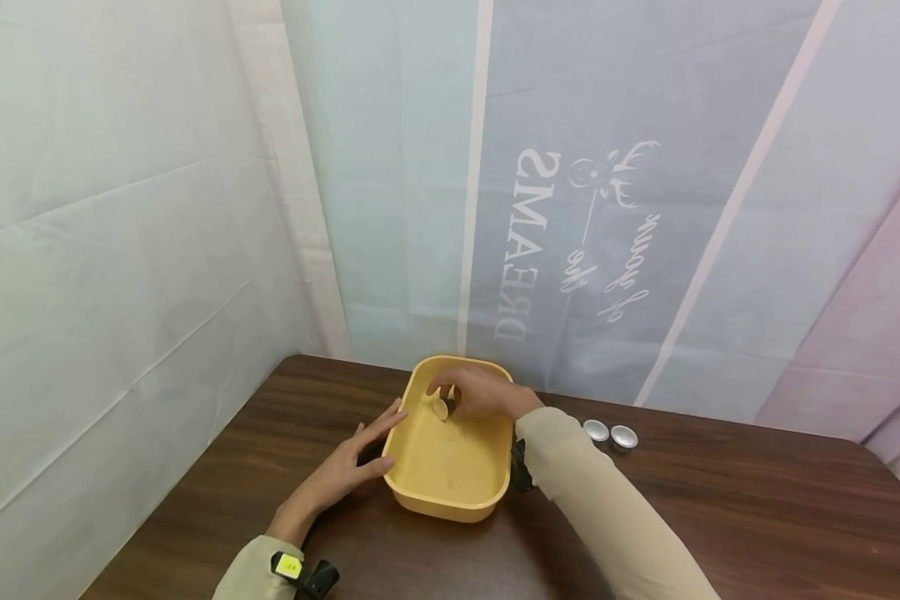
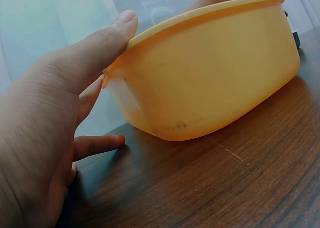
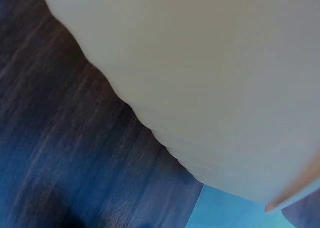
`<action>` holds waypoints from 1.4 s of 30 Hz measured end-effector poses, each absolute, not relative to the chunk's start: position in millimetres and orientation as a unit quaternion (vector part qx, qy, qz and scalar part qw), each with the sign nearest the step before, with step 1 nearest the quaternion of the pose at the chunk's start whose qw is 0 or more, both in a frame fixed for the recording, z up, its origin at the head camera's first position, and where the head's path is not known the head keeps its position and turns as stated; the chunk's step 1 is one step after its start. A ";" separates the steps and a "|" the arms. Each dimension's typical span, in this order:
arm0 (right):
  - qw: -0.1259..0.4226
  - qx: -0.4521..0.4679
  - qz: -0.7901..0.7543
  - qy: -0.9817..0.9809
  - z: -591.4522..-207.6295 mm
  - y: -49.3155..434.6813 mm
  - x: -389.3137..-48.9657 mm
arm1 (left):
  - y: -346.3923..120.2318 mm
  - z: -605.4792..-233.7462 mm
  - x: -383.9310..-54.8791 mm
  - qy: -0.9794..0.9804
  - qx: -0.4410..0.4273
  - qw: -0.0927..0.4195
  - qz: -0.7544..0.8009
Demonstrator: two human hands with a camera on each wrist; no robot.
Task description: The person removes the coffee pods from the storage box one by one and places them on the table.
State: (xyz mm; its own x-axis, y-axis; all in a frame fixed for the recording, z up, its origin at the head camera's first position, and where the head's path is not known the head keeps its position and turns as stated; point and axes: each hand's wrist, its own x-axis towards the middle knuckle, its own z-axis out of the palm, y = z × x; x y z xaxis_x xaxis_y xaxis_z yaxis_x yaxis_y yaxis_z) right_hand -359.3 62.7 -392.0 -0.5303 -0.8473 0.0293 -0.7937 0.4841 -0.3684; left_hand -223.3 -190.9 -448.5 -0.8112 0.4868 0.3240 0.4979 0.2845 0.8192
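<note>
A yellow plastic basin [image 1: 450, 477] stands on the dark wooden table. Inside its far half my right hand [image 1: 483, 393] pinches a small coffee capsule [image 1: 440, 409], its pale round face turned to the left. The capsule's other side is hidden by the fingers. At the basin's left side, my left hand [image 1: 348, 467] has its fingers spread and fairly straight, with fingertips at the rim. The left wrist view shows the thumb [image 2: 127, 19] along the rim and other fingers outside the wall. A pale sleeve [image 3: 200, 78] fills much of the right wrist view, where the hand is hidden.
Several silver capsules [image 1: 624, 437] stand on the table right of the basin, partly hidden behind the right sleeve [image 1: 607, 500]. Behind the table's far edge hangs a printed curtain [image 1: 405, 208], with a pale cloth [image 1: 120, 250] along the left.
</note>
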 end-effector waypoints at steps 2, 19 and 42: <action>0.081 -0.481 -0.176 0.855 -392.5 63.1 -359.4 | -190.7 -448.0 -223.6 -0.801 -0.307 0.005 -0.514; 0.087 -0.498 -0.166 0.847 -390.0 65.1 -358.7 | -190.1 -447.4 -222.9 -0.802 -0.306 0.003 -0.513; 0.038 -0.492 -0.249 0.833 -364.4 84.5 -336.0 | -191.4 -450.4 -221.9 -0.811 -0.295 0.004 -0.505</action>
State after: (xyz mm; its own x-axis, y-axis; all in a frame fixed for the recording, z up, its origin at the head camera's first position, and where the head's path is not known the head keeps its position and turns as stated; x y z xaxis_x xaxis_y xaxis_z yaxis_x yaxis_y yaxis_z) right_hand -336.0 84.5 -364.4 -0.5137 -0.8384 0.1823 -0.8008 0.3922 -0.4527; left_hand -221.9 -191.4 -450.4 -0.8259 0.4744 0.3046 0.4824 0.3149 0.8174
